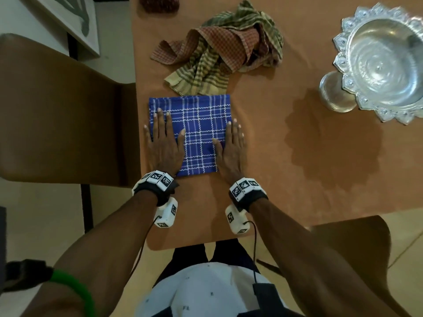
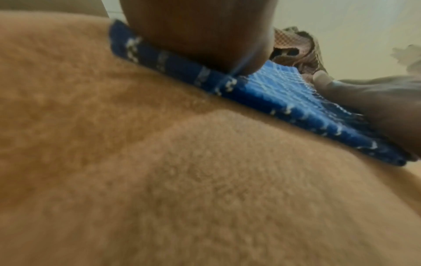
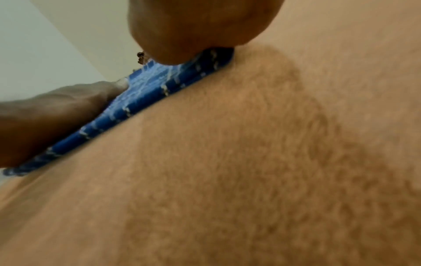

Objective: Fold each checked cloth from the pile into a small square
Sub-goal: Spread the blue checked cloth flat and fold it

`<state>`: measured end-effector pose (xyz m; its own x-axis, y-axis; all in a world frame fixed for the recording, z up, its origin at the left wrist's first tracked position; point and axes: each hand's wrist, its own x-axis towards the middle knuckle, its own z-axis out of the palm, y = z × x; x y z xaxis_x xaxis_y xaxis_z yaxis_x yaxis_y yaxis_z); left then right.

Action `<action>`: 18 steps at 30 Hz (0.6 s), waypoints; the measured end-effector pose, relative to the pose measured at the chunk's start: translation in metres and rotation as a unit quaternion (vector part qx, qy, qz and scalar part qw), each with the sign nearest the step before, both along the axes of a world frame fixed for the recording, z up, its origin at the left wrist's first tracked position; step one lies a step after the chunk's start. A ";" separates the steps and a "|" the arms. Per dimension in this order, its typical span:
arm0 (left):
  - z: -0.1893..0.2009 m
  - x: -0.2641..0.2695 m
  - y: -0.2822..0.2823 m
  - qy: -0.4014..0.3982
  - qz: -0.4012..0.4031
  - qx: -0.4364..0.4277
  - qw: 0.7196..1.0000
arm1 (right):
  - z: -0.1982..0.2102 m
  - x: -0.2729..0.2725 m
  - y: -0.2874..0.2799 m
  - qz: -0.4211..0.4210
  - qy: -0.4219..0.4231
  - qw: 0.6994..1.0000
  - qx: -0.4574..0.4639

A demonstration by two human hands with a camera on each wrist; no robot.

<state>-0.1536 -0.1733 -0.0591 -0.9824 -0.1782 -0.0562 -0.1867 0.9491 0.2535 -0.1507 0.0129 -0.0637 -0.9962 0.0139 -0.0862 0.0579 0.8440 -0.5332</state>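
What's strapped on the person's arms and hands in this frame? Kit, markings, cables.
Both forearms are bare, no sleeves. The left hand and right hand wear nothing. Each wrist has a black strap carrying white blocks printed with black-and-white square markers. A white camera module hangs below each wrist, with a thin black cable trailing back. A green bangle circles the left upper arm.

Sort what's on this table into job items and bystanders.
Job:
blue checked cloth, pressed flat by left hand and right hand
pile of unfolded checked cloths

Bystanders:
silver bowl
glass
dark red item at the far edge
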 end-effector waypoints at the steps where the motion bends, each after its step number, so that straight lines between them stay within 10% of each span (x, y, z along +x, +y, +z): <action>1: 0.004 0.004 0.000 0.013 0.026 0.013 0.999 | 0.005 0.002 -0.001 -0.034 0.006 0.999 0.010; 8: 0.041 0.013 0.004 -0.042 0.273 0.141 0.951 | 0.046 -0.031 -0.013 -0.229 -0.112 0.962 -0.095; 18: 0.049 0.003 -0.027 -0.107 0.263 0.308 0.908 | 0.063 -0.041 0.008 -0.195 -0.115 0.946 -0.234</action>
<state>-0.1510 -0.2003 -0.0099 -0.7257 -0.4898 -0.4833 -0.6802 0.4046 0.6113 -0.1920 0.0206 -0.0009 -0.8771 0.2840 -0.3874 0.4763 0.4097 -0.7780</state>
